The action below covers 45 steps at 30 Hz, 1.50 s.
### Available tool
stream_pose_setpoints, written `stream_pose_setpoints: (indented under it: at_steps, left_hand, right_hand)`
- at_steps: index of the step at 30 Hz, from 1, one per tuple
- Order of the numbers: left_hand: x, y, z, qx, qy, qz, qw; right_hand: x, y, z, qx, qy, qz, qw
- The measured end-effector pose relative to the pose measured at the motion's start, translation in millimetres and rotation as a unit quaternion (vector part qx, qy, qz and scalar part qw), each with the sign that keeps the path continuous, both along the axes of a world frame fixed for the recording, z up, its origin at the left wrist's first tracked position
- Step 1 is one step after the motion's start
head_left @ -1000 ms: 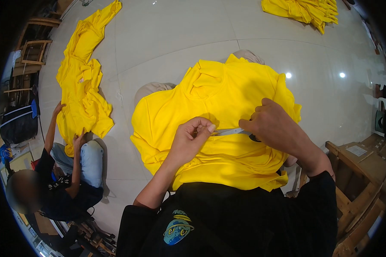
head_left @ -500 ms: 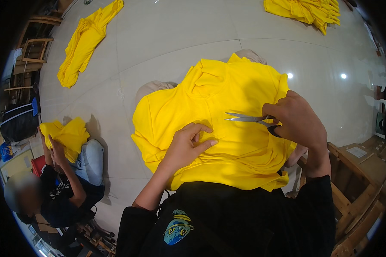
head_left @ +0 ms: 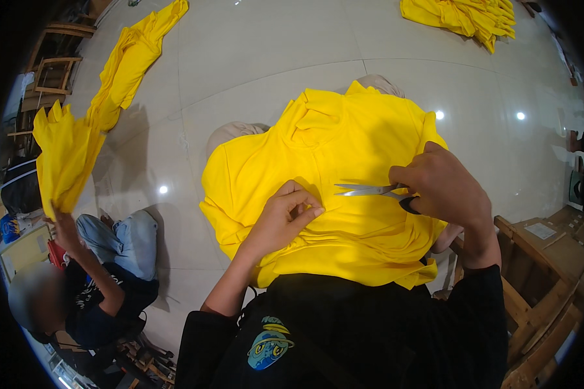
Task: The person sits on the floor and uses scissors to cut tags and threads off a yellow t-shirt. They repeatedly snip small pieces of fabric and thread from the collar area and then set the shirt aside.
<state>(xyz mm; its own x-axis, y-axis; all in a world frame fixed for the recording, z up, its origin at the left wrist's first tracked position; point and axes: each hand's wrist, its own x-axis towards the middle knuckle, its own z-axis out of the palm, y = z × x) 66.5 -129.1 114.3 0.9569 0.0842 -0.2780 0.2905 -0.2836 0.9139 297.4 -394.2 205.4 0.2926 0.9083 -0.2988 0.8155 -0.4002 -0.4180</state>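
Observation:
A yellow collared shirt [head_left: 266, 168] lies spread across my lap, its collar towards my knees. My right hand [head_left: 444, 185] is closed round the handles of a pair of scissors [head_left: 366, 189] above the right side of the shirt. The blades point left, a little apart. Low over the shirt's front, my left hand [head_left: 282, 217] has thumb and forefinger pinched together, close to the scissor tips. Whatever is in that pinch is too small to make out.
At left, a seated co-worker holds up a yellow garment [head_left: 65, 162]. Another yellow garment [head_left: 133, 65] lies on the tiled floor at far left, and a yellow pile [head_left: 461, 19] at far right. A wooden frame [head_left: 532, 285] and cardboard [head_left: 551, 233] stand at my right.
My left thumb has closed against the forefinger. The scissors have moved slightly left and down, their blades nearer together. The co-worker has raised the yellow garment away from their lap.

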Motion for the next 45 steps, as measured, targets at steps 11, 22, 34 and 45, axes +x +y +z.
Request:
stream_pose_setpoints:
  at_steps: [11, 22, 34, 45]
  left_hand:
    - [-9, -2, -3, -0.145, 0.06, 0.088, 0.984]
    - [-4, 1, 11, -0.071, 0.172, 0.021, 0.982]
    - [-12, -8, -11, -0.11, 0.046, 0.159, 0.98]
    - [-7, -13, -12, -0.124, 0.035, 0.184, 0.974]
  right_hand:
    - [-17, 23, -9, -0.021, -0.077, 0.094, 0.992]
    - [-19, 25, -10, -0.026, -0.112, 0.096, 0.989]
    - [-19, 30, -12, -0.012, -0.103, 0.11, 0.989]
    - [-22, 41, -20, 0.029, -0.102, 0.119, 0.987]
